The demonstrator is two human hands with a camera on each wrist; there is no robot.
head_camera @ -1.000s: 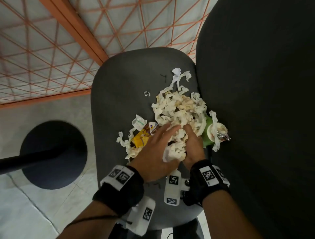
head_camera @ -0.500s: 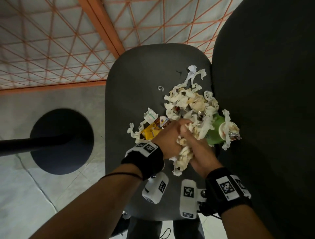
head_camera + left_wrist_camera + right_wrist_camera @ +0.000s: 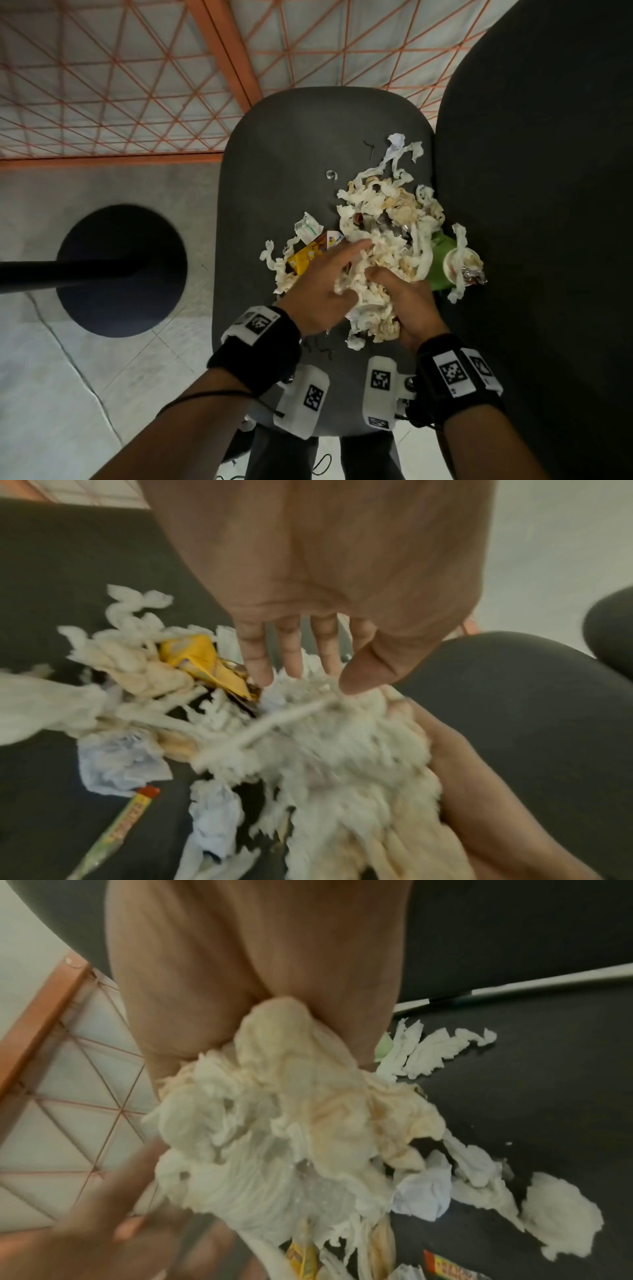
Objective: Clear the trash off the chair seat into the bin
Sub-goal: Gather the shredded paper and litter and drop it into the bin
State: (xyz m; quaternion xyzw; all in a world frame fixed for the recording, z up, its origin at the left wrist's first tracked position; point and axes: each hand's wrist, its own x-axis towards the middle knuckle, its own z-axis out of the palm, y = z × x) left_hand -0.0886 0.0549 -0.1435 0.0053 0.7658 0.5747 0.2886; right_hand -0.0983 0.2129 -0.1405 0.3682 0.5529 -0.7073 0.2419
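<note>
Nearest, at six o'clock on the chair seat (image 3: 274, 164), the right hand (image 3: 409, 308) has its fingers curled round a wad of tissue (image 3: 371, 308), clenched on it from the right. The left hand (image 3: 318, 291) lies flat on the heap with fingers (image 3: 356, 247) straight, pressing the wad toward the right palm. To do this gather well, I would close the left hand under the loose strands so nothing trails, then lift both together. Further, at ten o'clock, a yellow wrapper (image 3: 305, 258) lies on the seat; at three o'clock a green cup (image 3: 443, 263) lies tipped against the backrest. More tissue strips (image 3: 397, 154) reach toward twelve. No bin shows.
</note>
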